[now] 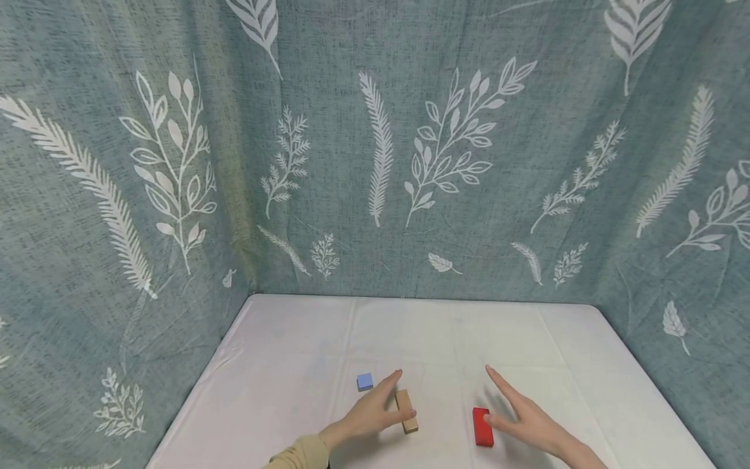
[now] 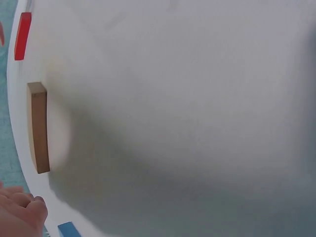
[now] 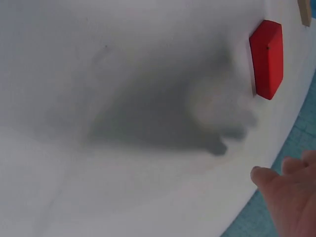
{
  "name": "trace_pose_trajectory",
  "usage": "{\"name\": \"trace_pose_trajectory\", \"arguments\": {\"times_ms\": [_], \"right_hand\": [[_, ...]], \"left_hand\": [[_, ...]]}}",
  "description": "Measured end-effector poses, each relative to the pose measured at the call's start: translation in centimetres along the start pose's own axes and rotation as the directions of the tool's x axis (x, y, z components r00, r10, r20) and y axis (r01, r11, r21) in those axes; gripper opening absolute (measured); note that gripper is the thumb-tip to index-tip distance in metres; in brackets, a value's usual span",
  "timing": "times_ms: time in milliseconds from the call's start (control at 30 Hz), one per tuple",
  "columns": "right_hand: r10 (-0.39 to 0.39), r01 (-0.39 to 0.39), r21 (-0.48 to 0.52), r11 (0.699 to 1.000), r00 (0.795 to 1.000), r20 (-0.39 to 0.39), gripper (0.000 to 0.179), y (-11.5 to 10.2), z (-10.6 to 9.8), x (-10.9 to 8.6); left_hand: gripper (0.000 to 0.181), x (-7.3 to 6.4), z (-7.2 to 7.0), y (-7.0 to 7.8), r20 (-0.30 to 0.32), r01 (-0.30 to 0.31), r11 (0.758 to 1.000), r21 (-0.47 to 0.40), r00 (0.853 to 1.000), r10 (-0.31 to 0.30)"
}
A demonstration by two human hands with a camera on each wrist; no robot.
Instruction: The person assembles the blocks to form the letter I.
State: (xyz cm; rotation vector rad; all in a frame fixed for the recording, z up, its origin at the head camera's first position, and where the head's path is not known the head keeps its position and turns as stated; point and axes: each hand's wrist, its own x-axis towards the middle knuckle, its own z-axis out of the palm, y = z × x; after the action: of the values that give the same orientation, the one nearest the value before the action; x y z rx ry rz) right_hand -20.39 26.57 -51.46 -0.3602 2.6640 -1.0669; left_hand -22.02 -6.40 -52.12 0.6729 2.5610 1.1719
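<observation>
In the head view my left hand [image 1: 370, 412] hovers beside a tan wooden block [image 1: 407, 412], its thumb crossing in front of the block and its fingers extended. A small blue block [image 1: 364, 382] lies just behind that hand, to its left. My right hand [image 1: 527, 420] is held over the table near a red block [image 1: 483, 427], thumb and fingers spread apart with nothing between them. The left wrist view shows the wooden block [image 2: 38, 127] apart from the fingers. A gap also separates the right hand [image 3: 291, 192] from the red block [image 3: 267, 59] in the right wrist view.
All the blocks lie on a white-covered table [image 1: 305, 345] with rounded far corners. Green-blue curtains [image 1: 328, 163] printed with white leaves hang behind it and along both sides. Shadows of the hands fall on the tabletop.
</observation>
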Motion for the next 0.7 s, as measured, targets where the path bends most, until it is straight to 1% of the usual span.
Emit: {"name": "trace_pose_trajectory", "arguments": {"times_ms": [200,433,533,600,700], "right_hand": [[0.036,-0.036,0.026,0.999,0.999,0.005,0.087,0.4,0.6,0.0],[0.071,-0.073,0.063,0.995,0.997,0.036,0.085,1.0,1.4,0.0],[0.086,-0.089,0.073,0.993,0.995,0.047,0.084,1.2,1.7,-0.1],[0.109,-0.113,0.071,0.991,0.993,0.049,0.084,1.3,2.0,-0.2],[0.172,-0.176,0.078,0.981,0.983,0.06,0.088,1.4,2.5,-0.3]], "left_hand": [[0.085,0.0,0.8,-0.5,-0.014,0.001,1.0,-0.019,1.0,-0.001],[0.088,-0.2,1.5,-0.8,-0.03,0.054,0.996,-0.069,0.998,-0.056],[0.091,-0.3,1.8,-0.8,-0.04,0.065,0.995,-0.079,0.997,-0.068],[0.092,-0.3,1.9,-0.9,-0.046,0.062,0.995,-0.077,0.997,-0.066],[0.093,-0.4,2.1,-1.1,-0.057,0.056,0.996,-0.069,0.997,-0.06]]}}
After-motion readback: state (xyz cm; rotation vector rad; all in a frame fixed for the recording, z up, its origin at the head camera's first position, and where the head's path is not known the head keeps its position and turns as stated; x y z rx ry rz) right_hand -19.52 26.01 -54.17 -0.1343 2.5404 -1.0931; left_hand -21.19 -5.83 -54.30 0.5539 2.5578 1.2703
